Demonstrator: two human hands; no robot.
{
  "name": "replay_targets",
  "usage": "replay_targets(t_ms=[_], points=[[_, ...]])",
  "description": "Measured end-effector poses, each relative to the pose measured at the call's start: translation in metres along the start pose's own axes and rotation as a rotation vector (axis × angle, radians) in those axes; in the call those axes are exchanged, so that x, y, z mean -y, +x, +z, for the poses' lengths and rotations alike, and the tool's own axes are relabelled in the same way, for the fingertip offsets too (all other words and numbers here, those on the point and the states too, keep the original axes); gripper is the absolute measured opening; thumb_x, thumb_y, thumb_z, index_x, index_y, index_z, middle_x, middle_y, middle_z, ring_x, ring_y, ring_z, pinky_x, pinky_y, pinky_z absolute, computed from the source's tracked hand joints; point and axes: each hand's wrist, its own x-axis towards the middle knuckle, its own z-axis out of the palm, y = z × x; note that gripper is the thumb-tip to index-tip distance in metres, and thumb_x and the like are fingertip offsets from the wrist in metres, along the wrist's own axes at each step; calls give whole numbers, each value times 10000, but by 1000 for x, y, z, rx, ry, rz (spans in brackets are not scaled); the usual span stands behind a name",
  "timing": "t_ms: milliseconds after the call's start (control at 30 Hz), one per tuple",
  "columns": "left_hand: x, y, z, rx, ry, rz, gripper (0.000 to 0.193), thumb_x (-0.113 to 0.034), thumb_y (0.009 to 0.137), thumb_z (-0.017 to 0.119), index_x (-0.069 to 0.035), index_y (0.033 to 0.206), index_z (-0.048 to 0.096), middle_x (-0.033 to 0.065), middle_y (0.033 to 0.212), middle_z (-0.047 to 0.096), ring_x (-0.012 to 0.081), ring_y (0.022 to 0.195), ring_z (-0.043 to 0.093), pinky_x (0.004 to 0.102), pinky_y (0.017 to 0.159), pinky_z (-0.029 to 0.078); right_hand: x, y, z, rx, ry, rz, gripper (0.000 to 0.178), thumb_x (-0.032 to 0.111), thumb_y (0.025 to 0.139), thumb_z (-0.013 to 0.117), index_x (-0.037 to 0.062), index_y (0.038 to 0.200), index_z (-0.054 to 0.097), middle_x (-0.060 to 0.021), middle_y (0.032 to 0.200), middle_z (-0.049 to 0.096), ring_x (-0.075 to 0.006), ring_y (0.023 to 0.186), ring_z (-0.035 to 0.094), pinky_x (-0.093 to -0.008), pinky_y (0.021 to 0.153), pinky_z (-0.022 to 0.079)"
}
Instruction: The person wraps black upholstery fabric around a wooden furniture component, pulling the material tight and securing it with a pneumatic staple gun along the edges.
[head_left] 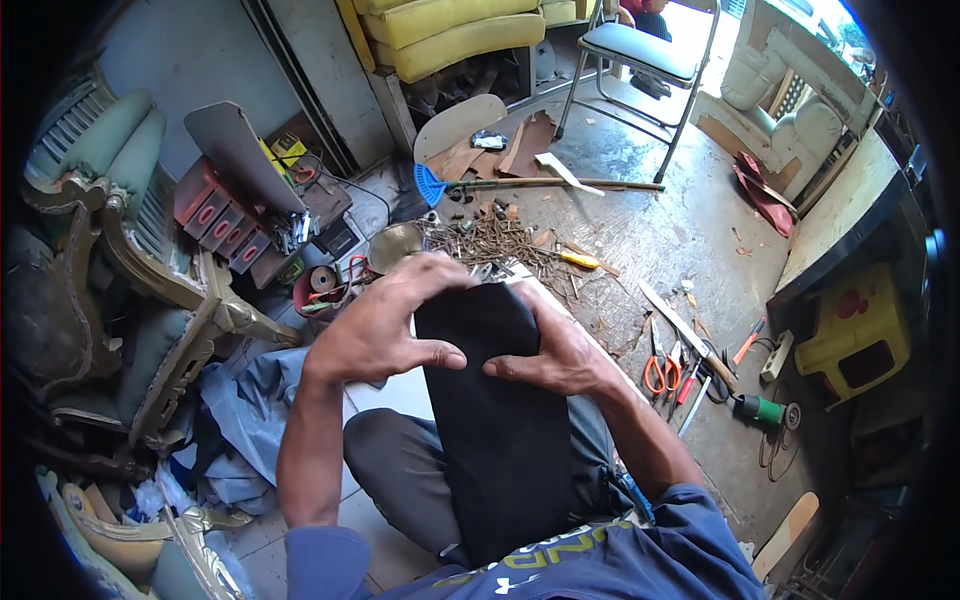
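A long black padded panel [494, 430], rounded at its far end, leans up from my lap and is held between both hands. My left hand [395, 318] grips its upper left edge. The thumb lies on the black face and the fingers curl over the far end, their tips partly hidden. On the opposite edge, my right hand [560, 345] clasps the panel with its thumb pressed on the face, the other fingers being hidden behind. The lower end of the panel rests against my dark trousers [395, 475] and shirt.
Scattered screws or nails [490, 240] lie beyond my hands, near a yellow-handled screwdriver [578, 260]. On the right are orange-handled scissors [656, 370] and a green angle grinder [765, 410]. A carved chair frame [150, 270] stands left, a folding chair [640, 50] at the back.
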Motion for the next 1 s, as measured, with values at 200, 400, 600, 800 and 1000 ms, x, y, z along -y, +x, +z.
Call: replay_targets(t_ms=[200,400,600,800,1000], points=[[-11,-2,17,-70,7,-41,361,-36,735,829,-53,1014,601,135,992,615,370,980,627,472,846,492,17,-12,-29,14,-456,-290,285,128,783,794,57,989,610,-100,913,587,-336,928,601,-432,864,498],[-14,-20,52,-411,360,-74,292,76,655,683,-62,911,654,105,847,596,326,836,604,428,772,450,16,-39,3,-100,-661,-385,272,58,698,729,96,929,590,-60,792,524,-267,754,567,-417,683,464],[-11,-32,40,-398,384,-133,178,1,655,765,-49,779,649,92,812,558,296,821,581,432,769,440,27,-35,18,-246,-648,-212,521,18,688,746,65,1200,661,-49,758,569,-249,706,590,-416,662,484],[-13,-37,18,-251,364,-4,256,-164,718,839,-62,773,611,79,807,624,275,816,615,423,747,441,30,-44,25,-330,-725,-288,426,15,673,738,92,1091,733,-56,835,556,-250,758,563,-408,673,476],[-17,-42,33,-316,226,-108,200,-26,714,730,-62,770,542,101,693,553,335,723,595,439,658,423,21,-38,23,-349,-613,-373,521,0,623,746,72,1138,724,-73,882,540,-263,775,550,-427,703,485]])
